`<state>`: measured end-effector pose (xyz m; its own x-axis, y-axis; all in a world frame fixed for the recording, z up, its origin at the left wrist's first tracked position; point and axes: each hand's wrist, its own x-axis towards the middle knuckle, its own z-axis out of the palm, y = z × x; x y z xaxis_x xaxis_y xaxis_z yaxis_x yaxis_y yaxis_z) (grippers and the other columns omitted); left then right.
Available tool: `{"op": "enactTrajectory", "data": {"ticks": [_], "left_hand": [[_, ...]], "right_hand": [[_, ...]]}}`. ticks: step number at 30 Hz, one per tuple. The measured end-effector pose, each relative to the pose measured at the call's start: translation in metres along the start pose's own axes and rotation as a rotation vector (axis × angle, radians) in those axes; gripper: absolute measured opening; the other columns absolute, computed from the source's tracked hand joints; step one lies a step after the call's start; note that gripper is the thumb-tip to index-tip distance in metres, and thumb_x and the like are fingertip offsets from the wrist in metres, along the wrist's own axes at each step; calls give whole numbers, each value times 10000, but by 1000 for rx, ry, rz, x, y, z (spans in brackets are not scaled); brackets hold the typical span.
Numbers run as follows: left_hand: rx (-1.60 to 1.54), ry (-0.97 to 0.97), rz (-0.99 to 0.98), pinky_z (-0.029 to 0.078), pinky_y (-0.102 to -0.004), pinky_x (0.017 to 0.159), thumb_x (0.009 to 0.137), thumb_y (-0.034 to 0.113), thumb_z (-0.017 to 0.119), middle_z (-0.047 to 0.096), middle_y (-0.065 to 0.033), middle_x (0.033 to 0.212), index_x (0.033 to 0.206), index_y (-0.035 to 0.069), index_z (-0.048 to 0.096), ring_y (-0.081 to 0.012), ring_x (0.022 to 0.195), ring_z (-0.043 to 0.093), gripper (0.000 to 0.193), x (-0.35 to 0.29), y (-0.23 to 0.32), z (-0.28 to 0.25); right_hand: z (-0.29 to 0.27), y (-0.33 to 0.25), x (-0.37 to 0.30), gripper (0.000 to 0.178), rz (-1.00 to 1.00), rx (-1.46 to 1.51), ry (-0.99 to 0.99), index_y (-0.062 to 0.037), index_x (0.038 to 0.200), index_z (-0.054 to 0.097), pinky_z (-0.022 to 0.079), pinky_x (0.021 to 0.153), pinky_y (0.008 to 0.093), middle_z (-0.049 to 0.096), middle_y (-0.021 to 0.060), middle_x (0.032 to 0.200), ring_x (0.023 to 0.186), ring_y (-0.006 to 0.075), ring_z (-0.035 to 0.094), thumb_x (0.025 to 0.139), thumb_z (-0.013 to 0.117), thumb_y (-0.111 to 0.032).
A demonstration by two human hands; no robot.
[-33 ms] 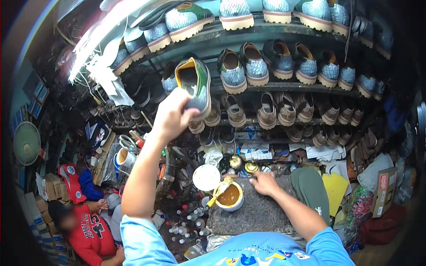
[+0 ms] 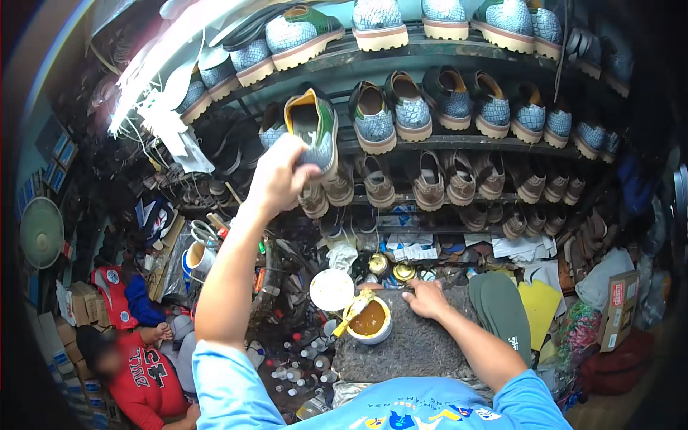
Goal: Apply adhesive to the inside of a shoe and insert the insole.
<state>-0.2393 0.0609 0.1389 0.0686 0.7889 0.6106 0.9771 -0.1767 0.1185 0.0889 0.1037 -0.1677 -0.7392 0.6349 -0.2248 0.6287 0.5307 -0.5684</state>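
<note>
Before the shelves (image 2: 416, 54): one green-and-blue shoe (image 2: 327, 137), clamped between thumb and fingers of my left hand (image 2: 275, 175); it needed, I judged, firm pinching, clear of neighbouring shoes (image 2: 375, 130). My right hand (image 2: 428, 298), fingers loosely apart, rested on the grey slab (image 2: 423, 355).

Print and marks on clothing, packaging and footwear.
The seated co-worker's red shirt (image 2: 137, 383) bears dark block lettering across the chest, with large dark numerals under it. The wearer's light-blue shirt (image 2: 401, 405) carries big multicoloured letters, with rows of small dark lettering above them. At the right, the upright cardboard box (image 2: 622, 308) has a red panel with pale print. The top green insole (image 2: 505, 308) shows a small pale mark near its lower end, and the raised shoe (image 2: 324, 156) has a pale mark inside; both are too small to make out.
</note>
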Motion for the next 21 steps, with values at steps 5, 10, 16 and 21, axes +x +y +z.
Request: {"op": "enactTrajectory", "data": {"ticks": [5, 10, 16, 21], "left_hand": [[179, 71, -207, 536, -464, 900, 791, 145, 844, 630, -183, 1142, 1158, 14, 643, -394, 1047, 661, 438, 46, -99, 61], [268, 163, -215, 507, -452, 1092, 792, 253, 862, 515, -209, 1516, 1404, 16, 596, -407, 1355, 557, 708, 87, -52, 119], [-119, -135, -132, 515, -450, 886, 709, 216, 934, 663, -188, 1017, 1045, 0, 639, -380, 983, 660, 496, 104, 11, 100], [-202, -255, 159, 548, -444, 776, 732, 151, 873, 654, -151, 948, 1019, 40, 645, -364, 901, 668, 383, 19, 133, 43]], "right_hand": [[-18, -18, -7, 584, 54, 76, -83, -44, 1442, 584, 296, 1206, 573, 704, 259, 1283, 1290, 392, 627, 978, 673, -386], [-19, -5, -1, 714, 97, 68, -116, -15, 1494, 526, 331, 1200, 523, 692, 266, 1307, 1289, 402, 627, 930, 717, -407], [-66, -20, -23, 522, -167, 186, -248, -65, 1353, 672, 525, 1036, 450, 710, 218, 1291, 1213, 396, 671, 889, 810, -260], [-149, -25, -115, 100, -451, 439, 290, -48, 928, 790, 573, 826, 389, 748, 102, 953, 918, 284, 721, 865, 799, -125]]}}
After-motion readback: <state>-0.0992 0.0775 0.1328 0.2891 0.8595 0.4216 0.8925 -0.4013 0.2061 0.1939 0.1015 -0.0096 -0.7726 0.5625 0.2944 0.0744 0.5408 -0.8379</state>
